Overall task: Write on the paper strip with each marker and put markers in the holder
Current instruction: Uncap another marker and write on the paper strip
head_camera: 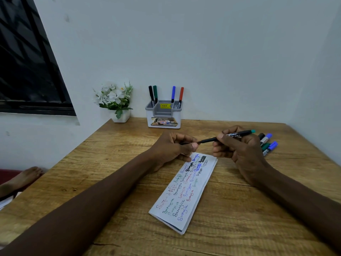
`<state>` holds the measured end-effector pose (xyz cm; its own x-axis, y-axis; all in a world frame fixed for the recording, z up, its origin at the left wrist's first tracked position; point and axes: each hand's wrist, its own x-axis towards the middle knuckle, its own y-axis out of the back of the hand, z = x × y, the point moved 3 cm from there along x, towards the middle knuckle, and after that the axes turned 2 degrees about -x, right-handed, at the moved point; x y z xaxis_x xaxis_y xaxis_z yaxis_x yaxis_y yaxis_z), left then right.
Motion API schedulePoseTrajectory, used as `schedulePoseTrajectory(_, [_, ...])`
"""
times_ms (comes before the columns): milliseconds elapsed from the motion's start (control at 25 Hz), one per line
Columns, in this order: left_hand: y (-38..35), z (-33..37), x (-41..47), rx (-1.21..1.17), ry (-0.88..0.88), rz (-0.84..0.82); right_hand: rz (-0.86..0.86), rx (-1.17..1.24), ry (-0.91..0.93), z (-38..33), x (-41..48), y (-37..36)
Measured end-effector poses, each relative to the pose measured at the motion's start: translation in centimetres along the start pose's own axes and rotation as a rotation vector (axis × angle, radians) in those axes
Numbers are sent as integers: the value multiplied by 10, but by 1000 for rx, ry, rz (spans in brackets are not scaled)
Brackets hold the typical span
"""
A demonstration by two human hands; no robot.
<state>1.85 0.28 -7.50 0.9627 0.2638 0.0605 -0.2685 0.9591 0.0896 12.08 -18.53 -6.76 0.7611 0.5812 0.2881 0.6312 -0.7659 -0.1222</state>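
Holding a green-ended marker (225, 136) over the paper strip (184, 193)

Your right hand (238, 148) grips the barrel and your left hand (173, 146) pinches the front end, both above the written strip on the wooden counter (258, 209). The holder (164, 117) with four markers (173, 94) stands against the white wall (221, 52), potted flowers (114, 100) beside it. Some loose markers (267, 143) lie far right. Dark window (24, 61) on the left.

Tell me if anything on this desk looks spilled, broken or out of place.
Nothing spilled or broken. The paper strip lies slanted on the table; loose markers lie heaped beyond the right hand gripping a thin marker.
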Motion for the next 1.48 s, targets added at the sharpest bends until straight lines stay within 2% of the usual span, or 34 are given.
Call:
schedulePoseTrajectory(160, [0,0,0,-34,8,24,-2,-45,-15,1,-1,-1])
schedulePoseTrajectory(360, [5,-3,2,-137,19,53,-4,79,-38,1,1,2])
schedulePoseTrajectory(560, [8,-1,2,-175,26,72,7,96,-49,3,2,4])
schedulePoseTrajectory(680, [5,1,0,-149,30,33,-59,46,-67,5,2,2])
schedulePoseTrajectory(800, [-3,1,-5,-92,38,13,-159,-102,-70,8,0,-3])
schedulePoseTrajectory(880, [-7,3,-6,-63,4,60,-182,-159,-55,8,0,-5])
schedulePoseTrajectory(1120, [-14,2,-6,-31,-141,142,-186,-135,-17,7,-2,-6])
schedulePoseTrajectory(1240, [-24,9,-7,-166,-210,166,-156,-105,-7,5,0,-8])
schedulePoseTrajectory(1400, [-31,3,-4,-534,-111,106,-131,-64,-101,6,3,-8])
schedulePoseTrajectory(1480, [-30,1,-2,-497,-85,108,-137,-77,-119,8,4,-8])
